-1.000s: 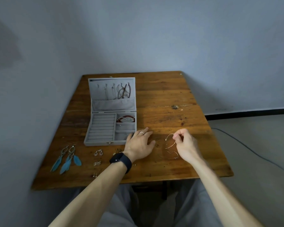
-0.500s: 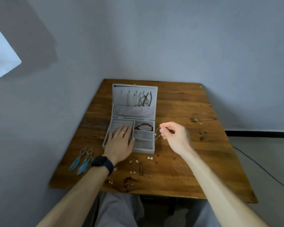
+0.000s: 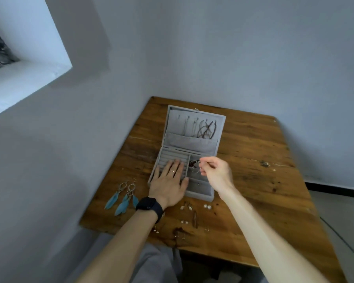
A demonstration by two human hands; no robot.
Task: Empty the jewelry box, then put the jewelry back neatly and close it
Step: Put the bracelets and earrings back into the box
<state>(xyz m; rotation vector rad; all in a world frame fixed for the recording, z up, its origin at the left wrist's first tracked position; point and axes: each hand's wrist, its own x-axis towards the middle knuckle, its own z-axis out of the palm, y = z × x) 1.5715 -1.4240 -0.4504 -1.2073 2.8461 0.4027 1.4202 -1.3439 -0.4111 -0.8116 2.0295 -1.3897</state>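
A grey velvet jewelry box [image 3: 200,194] lies open on the wooden table [image 3: 253,180], its lid [image 3: 194,127] upright with necklaces and dark cords hanging inside. My left hand [image 3: 169,183] rests flat, fingers straight, on the ring rolls in the box's left half. My right hand [image 3: 216,170] pinches a thin wire bangle [image 3: 198,169] over the box's upper right compartment, where a dark red bracelet [image 3: 191,164] lies. Two blue feather earrings [image 3: 123,198] lie left of the box. Small earrings and pearl studs [image 3: 207,206] are scattered in front of it.
The table stands in a corner, walls behind and to the left. A window recess [image 3: 25,64] is at upper left. A dark knot [image 3: 265,164] marks the wood right of the box. A cable [image 3: 343,242] runs along the floor at right.
My right hand lifted the wire bangle from the table and carried it left over the box's right compartments. My left hand moved from the table onto the ring rolls. The view tilted up and left.
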